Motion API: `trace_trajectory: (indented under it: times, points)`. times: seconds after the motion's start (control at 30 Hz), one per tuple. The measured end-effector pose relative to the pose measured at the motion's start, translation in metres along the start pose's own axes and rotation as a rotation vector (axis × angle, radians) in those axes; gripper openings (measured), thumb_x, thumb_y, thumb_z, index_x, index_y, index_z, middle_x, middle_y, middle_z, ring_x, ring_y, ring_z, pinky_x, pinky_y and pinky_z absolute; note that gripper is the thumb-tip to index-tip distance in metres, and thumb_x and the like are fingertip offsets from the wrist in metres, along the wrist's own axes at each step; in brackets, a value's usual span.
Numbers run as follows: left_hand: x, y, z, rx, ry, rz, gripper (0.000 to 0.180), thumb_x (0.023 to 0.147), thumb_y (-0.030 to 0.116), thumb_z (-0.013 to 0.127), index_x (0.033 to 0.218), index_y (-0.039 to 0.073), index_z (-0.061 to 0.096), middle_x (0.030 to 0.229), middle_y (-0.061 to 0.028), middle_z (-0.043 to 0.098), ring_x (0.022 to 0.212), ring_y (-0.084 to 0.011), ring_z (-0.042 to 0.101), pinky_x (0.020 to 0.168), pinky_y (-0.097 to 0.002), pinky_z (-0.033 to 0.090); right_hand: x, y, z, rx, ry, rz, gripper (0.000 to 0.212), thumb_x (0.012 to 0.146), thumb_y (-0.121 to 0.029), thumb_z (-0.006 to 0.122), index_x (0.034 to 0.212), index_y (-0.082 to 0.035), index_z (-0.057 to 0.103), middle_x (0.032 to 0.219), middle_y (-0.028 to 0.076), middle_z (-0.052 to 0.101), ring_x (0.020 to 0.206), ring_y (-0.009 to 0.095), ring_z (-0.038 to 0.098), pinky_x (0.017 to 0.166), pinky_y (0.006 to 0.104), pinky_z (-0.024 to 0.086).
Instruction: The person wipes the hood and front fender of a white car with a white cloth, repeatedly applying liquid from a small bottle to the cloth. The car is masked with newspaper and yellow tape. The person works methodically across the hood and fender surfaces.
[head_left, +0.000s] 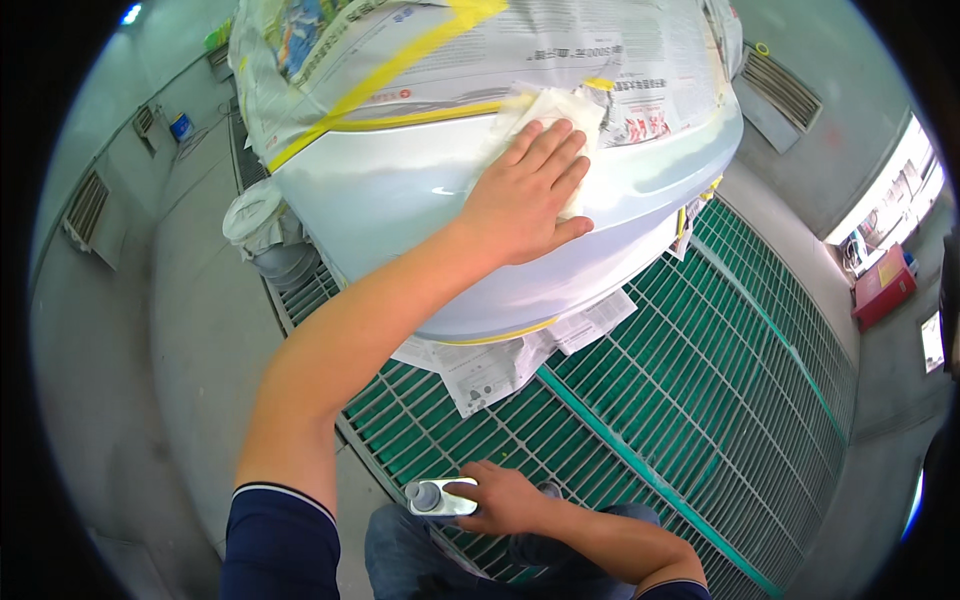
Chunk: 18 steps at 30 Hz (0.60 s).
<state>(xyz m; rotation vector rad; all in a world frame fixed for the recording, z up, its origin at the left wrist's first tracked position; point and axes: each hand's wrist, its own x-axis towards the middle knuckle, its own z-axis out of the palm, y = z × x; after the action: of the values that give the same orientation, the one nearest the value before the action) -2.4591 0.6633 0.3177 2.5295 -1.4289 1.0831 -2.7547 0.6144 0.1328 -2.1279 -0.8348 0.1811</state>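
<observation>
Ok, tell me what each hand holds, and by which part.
Right hand: a grey-capped container, by its body, clear of the cap. Left hand: a white wipe, flat beneath it on the car bumper.

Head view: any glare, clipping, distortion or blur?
Head view: small sharp glint on the glossy white panel; head view: bright opening at right partly washed out; head view: fisheye bowing in the floor grating, strongest toward the rim, with black corners; head view: no obvious motion blur on the left hand.
</observation>
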Motion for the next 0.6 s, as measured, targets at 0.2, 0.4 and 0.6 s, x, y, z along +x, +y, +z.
trace_trajectory:
  times: [0.2, 0.4, 0.6]
  points:
    - [-0.069, -0.017, -0.030, -0.035, 0.029, -0.089, 0.071, 0.098, 0.050, 0.059, 0.150, 0.003, 0.049, 0.164, -0.0166, 0.037, 0.155, -0.0367, 0.028, 0.127, -0.0517, 0.020, 0.001, 0.002, -0.013, -0.031, 0.018, 0.033, 0.050, 0.077, -0.029, 0.081, 0.124, -0.015, 0.071, 0.114, 0.011, 0.064, 0.104, 0.033, 0.065, 0.083, 0.0433, 0.058]
    - [-0.163, -0.065, -0.025, 0.049, 0.225, -0.431, 0.077, 0.100, 0.051, 0.056, 0.152, -0.004, 0.042, 0.163, -0.0247, 0.034, 0.151, -0.0455, 0.030, 0.124, -0.0537, 0.025, 0.007, -0.004, -0.021, -0.054, -0.003, 0.042, 0.052, 0.077, -0.029, 0.081, 0.125, -0.013, 0.070, 0.115, 0.014, 0.063, 0.104, 0.035, 0.065, 0.086, 0.0434, 0.057]
    - [-0.185, -0.157, -0.001, -0.058, 0.602, -0.820, 0.084, 0.099, 0.050, 0.060, 0.150, -0.012, 0.037, 0.153, -0.0361, 0.038, 0.141, -0.0513, 0.039, 0.122, -0.0521, 0.026, 0.012, -0.004, -0.016, -0.026, -0.057, 0.062, 0.054, 0.076, -0.026, 0.083, 0.126, -0.011, 0.070, 0.117, 0.016, 0.064, 0.105, 0.037, 0.065, 0.089, 0.0431, 0.056]
